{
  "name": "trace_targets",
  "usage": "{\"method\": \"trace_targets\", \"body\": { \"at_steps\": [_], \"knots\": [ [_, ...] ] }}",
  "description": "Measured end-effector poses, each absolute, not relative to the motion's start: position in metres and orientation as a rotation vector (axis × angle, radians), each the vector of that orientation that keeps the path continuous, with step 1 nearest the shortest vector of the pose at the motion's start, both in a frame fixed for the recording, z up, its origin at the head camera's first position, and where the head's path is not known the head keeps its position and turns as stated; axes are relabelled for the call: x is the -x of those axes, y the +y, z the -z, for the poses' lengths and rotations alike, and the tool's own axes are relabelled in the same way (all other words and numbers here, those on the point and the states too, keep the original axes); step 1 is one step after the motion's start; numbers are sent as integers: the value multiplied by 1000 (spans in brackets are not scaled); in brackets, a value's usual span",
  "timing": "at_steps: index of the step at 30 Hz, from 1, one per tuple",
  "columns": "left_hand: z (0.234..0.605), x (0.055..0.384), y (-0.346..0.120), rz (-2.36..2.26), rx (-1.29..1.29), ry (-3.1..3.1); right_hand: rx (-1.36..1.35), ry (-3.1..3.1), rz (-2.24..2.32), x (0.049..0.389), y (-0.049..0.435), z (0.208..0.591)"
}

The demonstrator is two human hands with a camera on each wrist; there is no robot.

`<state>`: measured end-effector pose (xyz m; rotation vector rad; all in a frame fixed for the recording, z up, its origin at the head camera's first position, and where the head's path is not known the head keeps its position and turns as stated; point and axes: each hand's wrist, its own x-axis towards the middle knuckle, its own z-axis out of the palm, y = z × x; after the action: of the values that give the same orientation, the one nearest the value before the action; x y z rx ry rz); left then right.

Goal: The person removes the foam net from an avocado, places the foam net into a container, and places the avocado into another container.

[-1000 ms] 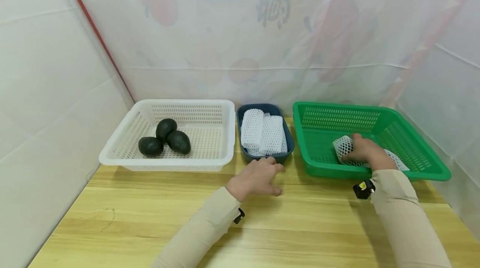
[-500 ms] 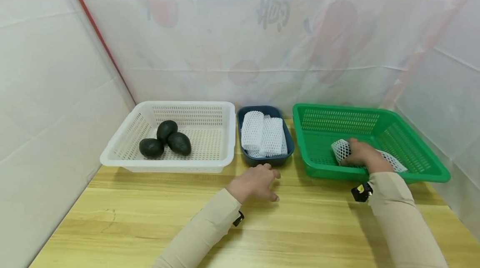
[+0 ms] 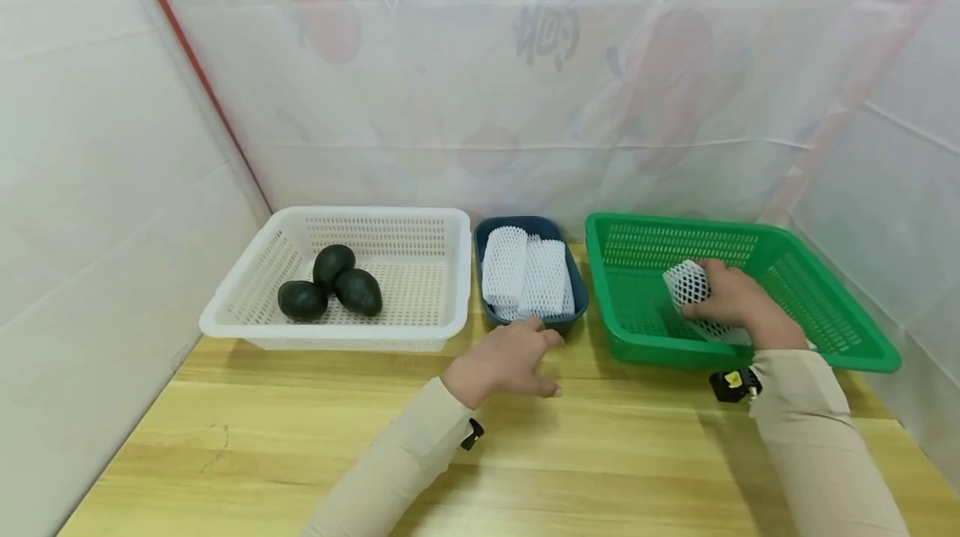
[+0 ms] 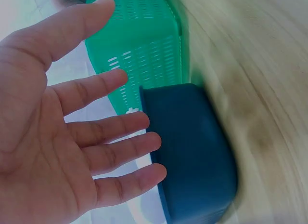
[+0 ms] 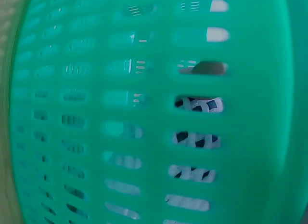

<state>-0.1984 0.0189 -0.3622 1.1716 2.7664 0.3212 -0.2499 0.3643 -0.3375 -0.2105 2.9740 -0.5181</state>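
My right hand reaches into the green basket, its thumb and fingers around a white foam net sleeve with something dark inside, like an avocado. Through the slots of the basket wall in the right wrist view, the netting shows dark gaps. My left hand is held just in front of the blue box, fingers spread and holding nothing. In the left wrist view its palm faces the camera, fingertips overlapping the box's rim. Folded white foam nets fill that box.
A white basket with three dark avocados stands at the left. Behind my right wrist a bit of another white net shows in the green basket. White sheeting hangs behind the wooden table.
My right hand and the netted piece have risen a little and tilted within the green basket, and the wrist now covers most of the other net. The left hand has barely shifted.
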Motion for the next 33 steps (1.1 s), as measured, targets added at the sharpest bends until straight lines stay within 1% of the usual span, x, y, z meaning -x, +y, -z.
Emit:
{"method": "trace_targets", "body": {
  "at_steps": [9, 17, 27, 33],
  "knots": [
    [364, 197, 17, -313, -1177, 2771, 243, 2976, 510, 246, 359, 336],
    [361, 191, 4, -363, -1182, 2796, 261, 3023, 479, 236, 346, 316],
    [362, 190, -10, -410, -1291, 2824, 338, 3086, 444, 223, 325, 306],
    [361, 188, -17, -472, -1295, 2832, 352, 3103, 466, 215, 314, 301]
  ]
}}
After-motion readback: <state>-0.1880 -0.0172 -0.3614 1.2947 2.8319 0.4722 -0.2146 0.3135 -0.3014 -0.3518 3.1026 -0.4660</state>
